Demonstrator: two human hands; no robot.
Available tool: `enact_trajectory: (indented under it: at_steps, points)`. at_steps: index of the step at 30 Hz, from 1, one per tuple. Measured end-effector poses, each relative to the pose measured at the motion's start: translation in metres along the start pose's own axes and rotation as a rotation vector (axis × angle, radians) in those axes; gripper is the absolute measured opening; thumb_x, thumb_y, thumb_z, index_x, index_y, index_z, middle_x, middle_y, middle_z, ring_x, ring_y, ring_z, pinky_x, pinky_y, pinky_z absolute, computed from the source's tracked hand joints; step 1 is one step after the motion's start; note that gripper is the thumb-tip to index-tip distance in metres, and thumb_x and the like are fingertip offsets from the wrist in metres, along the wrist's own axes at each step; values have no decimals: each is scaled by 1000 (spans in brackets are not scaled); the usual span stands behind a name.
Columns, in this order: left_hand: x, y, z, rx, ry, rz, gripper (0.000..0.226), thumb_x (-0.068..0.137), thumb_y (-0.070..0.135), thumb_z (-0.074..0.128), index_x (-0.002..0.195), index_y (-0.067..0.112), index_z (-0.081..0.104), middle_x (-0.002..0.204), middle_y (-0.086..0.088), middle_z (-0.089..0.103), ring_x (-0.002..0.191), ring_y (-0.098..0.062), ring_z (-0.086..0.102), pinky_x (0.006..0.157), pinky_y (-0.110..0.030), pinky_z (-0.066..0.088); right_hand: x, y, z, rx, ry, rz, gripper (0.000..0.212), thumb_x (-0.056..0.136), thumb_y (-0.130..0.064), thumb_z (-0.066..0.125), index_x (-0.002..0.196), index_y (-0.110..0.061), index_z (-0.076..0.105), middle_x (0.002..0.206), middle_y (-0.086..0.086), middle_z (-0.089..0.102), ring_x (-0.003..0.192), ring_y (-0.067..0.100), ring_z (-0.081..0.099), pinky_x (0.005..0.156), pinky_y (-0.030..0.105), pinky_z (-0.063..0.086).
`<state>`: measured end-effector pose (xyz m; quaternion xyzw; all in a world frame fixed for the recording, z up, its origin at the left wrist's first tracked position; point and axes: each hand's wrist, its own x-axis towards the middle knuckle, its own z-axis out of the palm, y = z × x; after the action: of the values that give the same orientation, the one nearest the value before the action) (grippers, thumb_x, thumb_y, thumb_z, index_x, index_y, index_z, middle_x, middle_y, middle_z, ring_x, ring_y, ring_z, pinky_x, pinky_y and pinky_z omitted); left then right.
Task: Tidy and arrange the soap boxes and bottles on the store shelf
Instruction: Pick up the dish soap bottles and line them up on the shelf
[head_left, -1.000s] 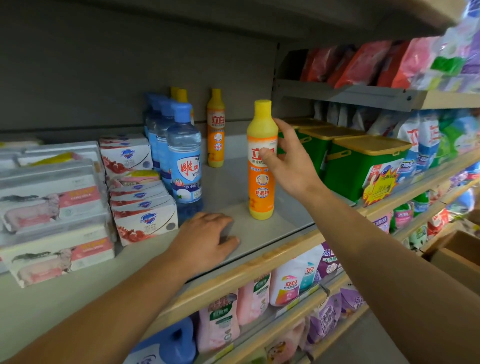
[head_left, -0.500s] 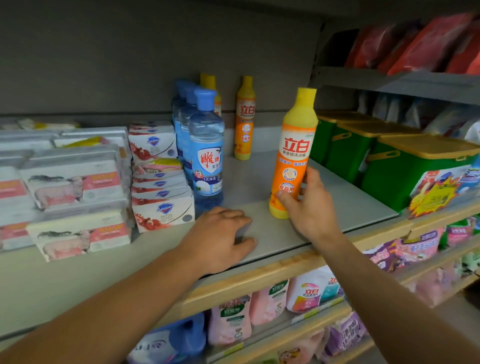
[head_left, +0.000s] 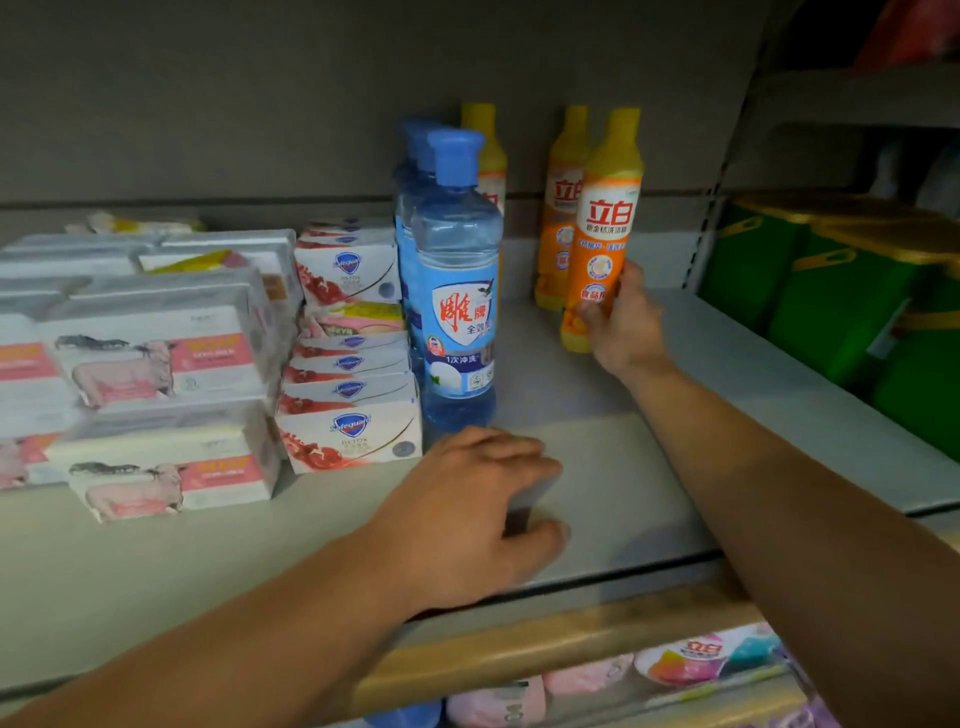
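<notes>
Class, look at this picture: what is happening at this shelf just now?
A person is tidying a store shelf. The right hand grips the lower part of an orange bottle, standing it just in front of another orange bottle near the back. The left hand rests on the shelf, before the blue bottle and soap boxes.

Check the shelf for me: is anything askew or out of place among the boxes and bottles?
Yes. A yellow-and-pink soap box lies skewed inside the white Safeguard box stack, unlike its neighbours. The orange bottle leans slightly in the right hand.
</notes>
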<state>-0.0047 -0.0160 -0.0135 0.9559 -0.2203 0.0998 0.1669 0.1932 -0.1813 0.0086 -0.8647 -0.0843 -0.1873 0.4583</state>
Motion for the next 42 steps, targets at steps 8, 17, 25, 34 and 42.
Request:
enact_trajectory:
  at_steps: [8, 17, 25, 34, 42]
  points:
    - [1, 5, -2, 5, 22, 6, 58, 83, 57, 54, 137, 33, 53, 145, 14, 47, 131, -6, 39, 111, -27, 29, 35, 5, 21, 66, -49, 47, 61, 97, -20, 58, 149, -15, 26, 147, 8, 45, 132, 29, 45, 111, 45, 38]
    - [1, 5, -2, -6, 22, 5, 61, 83, 60, 50, 139, 37, 48, 146, 19, 43, 132, -2, 33, 111, -26, 29, 40, 18, 26, -70, -145, 118, 56, 98, -24, 58, 145, -13, 31, 143, 12, 49, 128, 33, 49, 107, 43, 40]
    - [0, 6, -3, -16, 27, 7, 60, 82, 59, 52, 138, 36, 51, 144, 20, 45, 131, -1, 34, 111, -21, 27, 41, 18, 25, -67, -163, 120, 59, 98, -28, 56, 149, -15, 29, 147, 10, 46, 132, 32, 46, 110, 44, 39]
    - [0, 2, -2, -4, 22, 17, 61, 84, 61, 52, 140, 37, 47, 147, 20, 42, 132, 1, 30, 112, -18, 22, 32, -7, -9, 148, 311, -5, 16, 88, -19, 62, 103, -16, 63, 90, -6, 64, 85, 0, 63, 73, 14, 49]
    - [0, 1, -4, -21, 17, 13, 61, 84, 62, 54, 140, 38, 47, 147, 19, 41, 133, 0, 30, 112, -23, 25, 58, -85, 22, 343, -93, -203, 38, 91, -40, 61, 123, -18, 59, 103, -9, 66, 91, 0, 60, 76, 17, 49]
